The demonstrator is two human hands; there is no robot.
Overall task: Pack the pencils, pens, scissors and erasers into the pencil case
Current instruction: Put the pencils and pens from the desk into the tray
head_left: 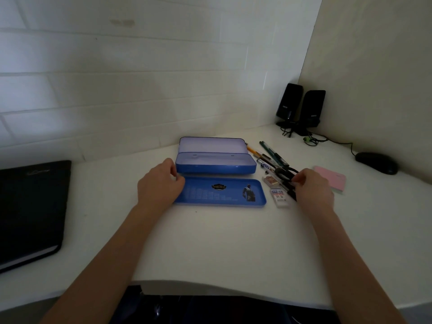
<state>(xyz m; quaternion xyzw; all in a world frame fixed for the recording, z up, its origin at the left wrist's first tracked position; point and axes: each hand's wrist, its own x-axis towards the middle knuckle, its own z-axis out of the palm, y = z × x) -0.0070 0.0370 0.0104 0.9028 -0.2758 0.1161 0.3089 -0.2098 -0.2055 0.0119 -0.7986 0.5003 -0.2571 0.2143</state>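
Case: blue pencil case point(216, 163) open, lid up, centre of white desk point(210, 242); blue tray point(219, 192) lies just in front.
L hand point(159, 183): fingers curled, pinching tray's left end.
R hand point(312, 188): fingertips pinch black scissors point(286, 175).
Pens/pencils point(268, 155): fanned R of case.
Erasers point(279, 195): 2, beside tray's R end.

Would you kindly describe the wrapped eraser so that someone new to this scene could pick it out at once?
Start at the open blue pencil case mid-desk, with its loose blue tray lying in front. Just off the tray's right end, beside the right hand, lie two small erasers. The wrapped eraser is the nearer one, white with a printed sleeve, whereas its neighbour behind, the other eraser, looks brownish.
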